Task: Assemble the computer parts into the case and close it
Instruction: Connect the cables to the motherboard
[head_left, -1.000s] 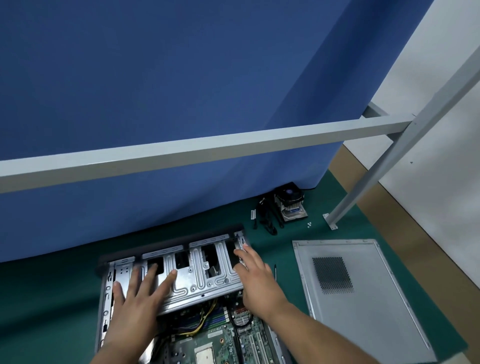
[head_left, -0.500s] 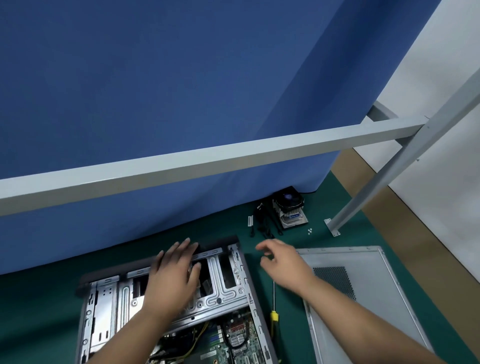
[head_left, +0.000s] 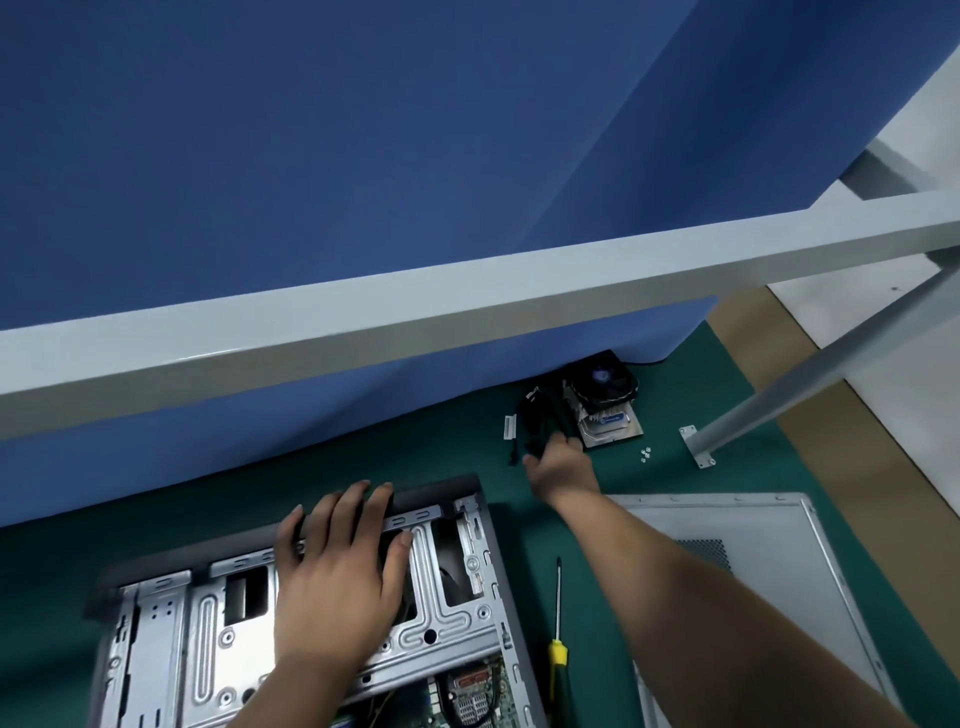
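The case (head_left: 311, 623) lies open at the mat's (head_left: 62, 561) near edge, drive cage (head_left: 208, 639) folded down over the board (head_left: 467, 696) — so the job looks about midway. The left hand (head_left: 337, 577) rests flat on the cage, fingers straight. The right hand (head_left: 563, 467) reaches to the black cables (head_left: 535, 421) near the far edge; whether it grips them I cannot tell. The cooler (head_left: 602, 400) just beside them is not yet fitted, the panel (head_left: 779, 582) lies off at the right — screwdriver (head_left: 558, 623) between it and the case

Open grey case (head_left: 467, 587) lies flat, motherboard (head_left: 467, 696) inside; side panel (head_left: 810, 587) right of it, cooler fan (head_left: 605, 397) beyond
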